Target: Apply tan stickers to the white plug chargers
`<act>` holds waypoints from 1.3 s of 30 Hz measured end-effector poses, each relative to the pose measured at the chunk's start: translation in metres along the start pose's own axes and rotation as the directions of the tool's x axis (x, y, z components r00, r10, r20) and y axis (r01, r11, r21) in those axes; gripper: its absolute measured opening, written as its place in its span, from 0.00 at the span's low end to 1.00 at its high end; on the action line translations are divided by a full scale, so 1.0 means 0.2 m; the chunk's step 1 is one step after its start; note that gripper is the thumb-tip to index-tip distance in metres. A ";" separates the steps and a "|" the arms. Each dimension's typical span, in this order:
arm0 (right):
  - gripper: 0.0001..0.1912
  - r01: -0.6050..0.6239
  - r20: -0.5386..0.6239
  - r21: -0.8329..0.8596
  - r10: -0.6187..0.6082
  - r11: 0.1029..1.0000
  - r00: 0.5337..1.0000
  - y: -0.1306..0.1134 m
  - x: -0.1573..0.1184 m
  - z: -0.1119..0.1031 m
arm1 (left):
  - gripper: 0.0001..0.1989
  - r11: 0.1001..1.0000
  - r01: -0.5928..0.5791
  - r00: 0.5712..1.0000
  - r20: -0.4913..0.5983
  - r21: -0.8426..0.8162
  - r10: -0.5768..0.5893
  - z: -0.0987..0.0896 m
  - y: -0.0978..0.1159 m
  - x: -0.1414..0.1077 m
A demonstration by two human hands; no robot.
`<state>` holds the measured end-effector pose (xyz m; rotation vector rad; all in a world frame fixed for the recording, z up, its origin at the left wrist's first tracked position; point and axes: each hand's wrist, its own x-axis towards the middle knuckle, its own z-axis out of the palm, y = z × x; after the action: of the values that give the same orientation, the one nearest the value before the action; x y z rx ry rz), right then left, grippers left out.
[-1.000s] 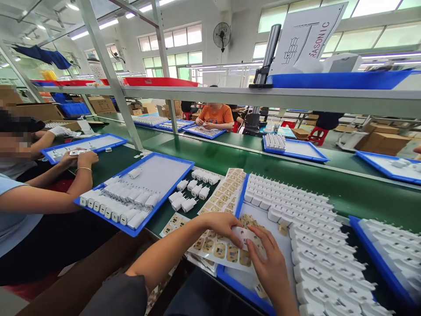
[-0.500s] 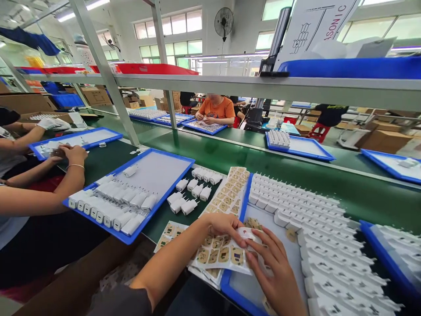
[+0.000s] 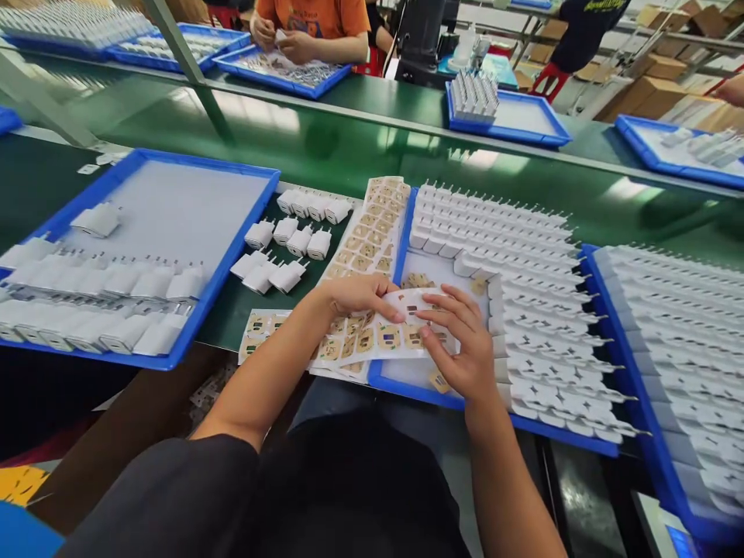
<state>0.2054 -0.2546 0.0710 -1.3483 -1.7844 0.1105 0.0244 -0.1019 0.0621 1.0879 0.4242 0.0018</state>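
My left hand grips a sheet of tan stickers on white backing, its thumb lying on top. From the right, my right hand has its fingertips and thumb on the same sheet, around a white strip where stickers are gone. Whether a loose sticker is between those fingertips is hard to see. The sheet overlaps the left edge of a blue-rimmed tray. In that tray stand rows of white plug chargers, pins upward. More sticker sheets lie under and behind my left hand.
Left of the sheets, several loose chargers sit on the green table. A second blue tray holds chargers lying down. Another full tray stands at the right. Across the green belt, a person in an orange shirt works.
The view has tilted down and shifted right, so my lap and the right tray show more. Both hands stay on the sticker sheet, with the right fingers slightly repositioned.
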 end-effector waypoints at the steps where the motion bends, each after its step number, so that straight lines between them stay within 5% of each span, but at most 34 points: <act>1: 0.09 0.011 0.009 -0.002 -0.011 1.000 1.000 0.00 0.00 0.00 | 0.17 1.000 0.005 1.000 0.007 -0.004 -0.005 0.01 0.00 0.00; 20: 0.11 0.186 0.043 -0.037 -0.185 0.982 0.982 -0.01 0.00 0.03 | 0.21 0.991 -0.031 0.999 -0.018 0.132 0.034 0.01 0.00 -0.02; 39: 0.09 0.179 0.062 0.011 -0.179 0.984 0.982 0.02 0.00 0.05 | 0.25 0.977 -0.055 0.997 -0.042 0.205 0.065 0.00 -0.02 0.00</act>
<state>0.2017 -0.2502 0.0631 -1.1854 -1.9480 0.0599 0.0243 -0.1034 0.0592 1.3049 0.4418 0.0390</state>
